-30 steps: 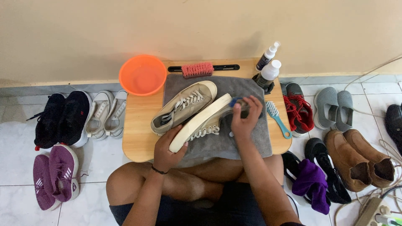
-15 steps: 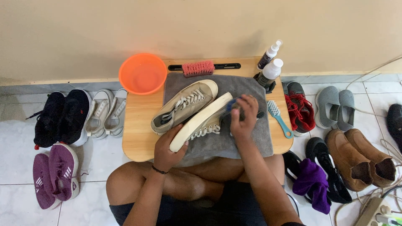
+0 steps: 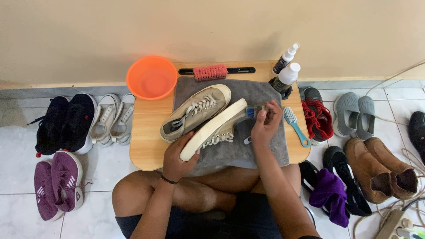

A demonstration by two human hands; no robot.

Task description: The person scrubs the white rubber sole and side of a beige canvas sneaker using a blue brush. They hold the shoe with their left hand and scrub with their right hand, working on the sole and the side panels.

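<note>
My left hand (image 3: 177, 155) grips the heel end of a beige sneaker (image 3: 212, 128) that is tipped on its side, its pale sole facing up. My right hand (image 3: 264, 124) holds a small blue-handled brush (image 3: 251, 111) against the toe end of that sneaker. The second beige sneaker (image 3: 195, 111) lies upright just behind it. Both rest on a grey towel (image 3: 261, 95) spread over a low wooden table (image 3: 146, 132).
An orange basin (image 3: 151, 77), a long pink-bristled brush (image 3: 211, 71), two spray bottles (image 3: 285, 66) and a blue toothbrush-like brush (image 3: 295, 125) sit on the table. Dark, white and purple shoes (image 3: 62, 177) line the floor left; red, grey, brown and black shoes right (image 3: 376, 163).
My right hand with the small brush has shifted slightly along the sneaker's toe end. The left hand and both sneakers have stayed in place.
</note>
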